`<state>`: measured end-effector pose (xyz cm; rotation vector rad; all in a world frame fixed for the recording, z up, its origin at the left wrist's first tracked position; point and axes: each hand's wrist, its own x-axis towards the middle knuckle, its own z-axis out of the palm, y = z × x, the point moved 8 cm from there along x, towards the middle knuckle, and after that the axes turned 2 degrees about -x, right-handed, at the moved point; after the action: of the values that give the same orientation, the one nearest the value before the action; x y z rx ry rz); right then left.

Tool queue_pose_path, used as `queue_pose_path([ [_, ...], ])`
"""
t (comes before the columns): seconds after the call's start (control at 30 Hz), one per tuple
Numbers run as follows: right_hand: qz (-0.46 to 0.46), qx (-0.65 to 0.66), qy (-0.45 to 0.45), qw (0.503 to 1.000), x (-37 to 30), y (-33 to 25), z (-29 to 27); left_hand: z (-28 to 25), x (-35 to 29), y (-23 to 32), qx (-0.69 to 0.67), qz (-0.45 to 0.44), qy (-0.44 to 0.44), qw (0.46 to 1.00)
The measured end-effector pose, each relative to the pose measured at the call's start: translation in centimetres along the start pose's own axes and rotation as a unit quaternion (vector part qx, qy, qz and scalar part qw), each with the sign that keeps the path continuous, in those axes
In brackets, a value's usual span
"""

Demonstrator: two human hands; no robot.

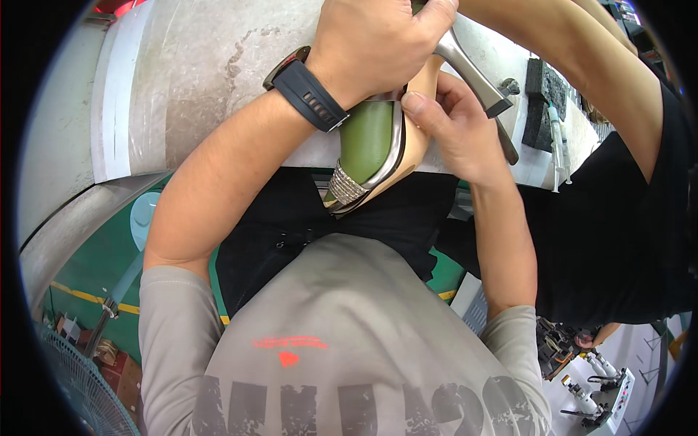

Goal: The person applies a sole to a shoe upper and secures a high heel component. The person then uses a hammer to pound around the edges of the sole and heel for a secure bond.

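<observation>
A high-heeled sandal [396,163] hangs at the front edge of the worktable, its toe pointing toward me. A green shoe last [367,138] fills it, a rhinestone strap [345,184] crosses the toe, and a silver heel [469,67] with a dark tip sticks out to the right. My left hand [378,43], a black watch [305,87] on its wrist, is closed around the back of the sandal; what lies beneath its fingers is hidden. My right hand [465,127] grips the sandal's side, thumb pressed on the tan edge. A dark tool handle [507,143] shows beside that hand.
The pale, stained worktable [196,87] curves across the top. To the right are a black foam block [538,102] and syringes [558,149]. Another person's arm [582,65] reaches in there. A fan [80,381] stands at lower left.
</observation>
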<state>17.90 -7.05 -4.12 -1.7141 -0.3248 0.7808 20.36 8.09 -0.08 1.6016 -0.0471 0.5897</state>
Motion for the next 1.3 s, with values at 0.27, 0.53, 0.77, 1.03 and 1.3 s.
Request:
queue_pose_path([
  [0.27, -0.107, -0.116, 0.083, 0.984, 1.3, -2.2, -1.1, 0.1, 0.5, -0.4, -0.022, -0.068, -0.048, 0.996],
  [0.53, -0.023, 0.075, 0.069, 0.995, -5.2, 1.6, 0.5, -0.2, 0.1, -0.1, -0.038, -0.046, -0.036, 0.998],
  [0.77, -0.015, 0.121, 0.112, 0.986, -5.5, 1.0, 1.8, -0.1, -0.1, 0.0, -0.012, -0.056, -0.031, 0.998],
  [1.03, -0.106, -0.025, 0.216, 0.970, -0.6, -2.3, -2.0, 0.3, 0.9, 0.7, 0.051, 0.070, -0.170, 0.982],
  [1.3, -0.221, -0.366, 0.159, 0.890, -1.0, -8.6, -0.6, -9.0, -2.8, 1.4, 0.060, 0.069, -0.024, 0.996],
])
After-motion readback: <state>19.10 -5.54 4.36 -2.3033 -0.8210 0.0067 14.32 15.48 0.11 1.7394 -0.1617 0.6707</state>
